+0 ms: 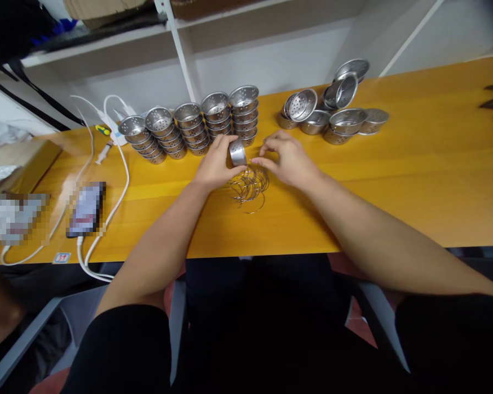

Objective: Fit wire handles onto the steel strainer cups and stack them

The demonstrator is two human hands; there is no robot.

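My left hand [216,164] grips a small perforated metal strainer cup [238,152], tilted on its side with its base toward the right. Close by on the right, my right hand [282,157] has its thumb and forefinger brought near each other; whatever sits between them is too small to make out. Beneath both hands a tangle of thin curved wire pieces [248,189] lies on the yellow table [296,230]. Beyond my left hand stand several stacks of the same cups [216,106] in a row.
Loose cups [345,120] lie heaped at the back right. To the left are a phone [86,209] with white cables [125,175], a syringe [103,153] and a cardboard box [28,164]. White shelving [181,52] backs the table. Another person's arm [0,312] shows at the lower left.
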